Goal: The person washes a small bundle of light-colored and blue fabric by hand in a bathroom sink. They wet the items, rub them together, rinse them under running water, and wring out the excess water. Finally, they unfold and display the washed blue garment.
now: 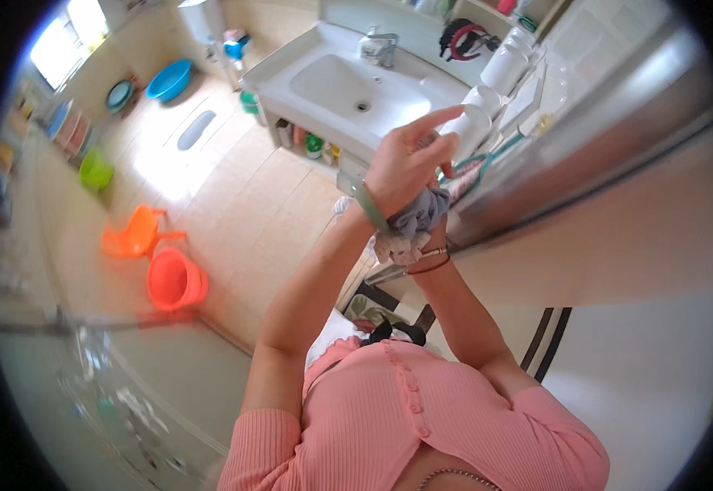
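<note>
My left hand [406, 164], with a green bangle at its wrist, reaches up across the front of the sink corner. Its index finger is stretched out and its thumb stands apart; the other fingers are partly hidden. Just below it, a bunched grey cloth [422, 211] and a whitish frilly cloth [400, 245] gather at my right hand [438, 233]. That hand's fingers are mostly covered by the cloth, which it appears to grip. Beside both hands is a teal, hanger-like loop [500, 151] with a pinkish patterned piece [469, 180] on it.
A white washbasin [348, 90] with a tap lies ahead, white bottles [508, 65] at its right. A shiny metallic door edge [569, 164] runs close on the right. On the tiled floor at left stand an orange chair [139, 233], a red bucket [176, 281] and a blue basin [169, 80].
</note>
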`<state>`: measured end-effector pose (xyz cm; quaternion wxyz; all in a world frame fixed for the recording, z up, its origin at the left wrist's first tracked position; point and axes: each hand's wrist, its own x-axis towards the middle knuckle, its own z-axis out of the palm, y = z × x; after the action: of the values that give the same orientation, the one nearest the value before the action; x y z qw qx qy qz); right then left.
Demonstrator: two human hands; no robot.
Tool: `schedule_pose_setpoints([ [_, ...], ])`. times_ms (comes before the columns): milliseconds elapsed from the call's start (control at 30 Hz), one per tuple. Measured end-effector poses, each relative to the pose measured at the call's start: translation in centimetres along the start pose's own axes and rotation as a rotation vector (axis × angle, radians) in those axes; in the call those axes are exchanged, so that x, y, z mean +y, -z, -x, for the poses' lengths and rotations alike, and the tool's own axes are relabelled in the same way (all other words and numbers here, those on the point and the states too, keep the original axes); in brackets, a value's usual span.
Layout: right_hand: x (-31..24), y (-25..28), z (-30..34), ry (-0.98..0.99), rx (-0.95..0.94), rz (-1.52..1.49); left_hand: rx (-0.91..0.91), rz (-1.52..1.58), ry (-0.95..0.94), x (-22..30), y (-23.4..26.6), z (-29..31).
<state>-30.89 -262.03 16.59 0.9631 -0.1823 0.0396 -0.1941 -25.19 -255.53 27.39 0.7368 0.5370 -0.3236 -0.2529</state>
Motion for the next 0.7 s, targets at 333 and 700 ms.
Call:
schedule_pose_setpoints([
  [333,-2.1,-0.6,-7.6,0.601,0.281,0.142,-0.665,-0.12,0.178,-1.2,0.5,-14.0],
  [700,-2.8,-2.9,-8.5,0.683,0.255,-0.057,-0.796,-0.259,0.237,-3.4,-0.3,-17.5],
])
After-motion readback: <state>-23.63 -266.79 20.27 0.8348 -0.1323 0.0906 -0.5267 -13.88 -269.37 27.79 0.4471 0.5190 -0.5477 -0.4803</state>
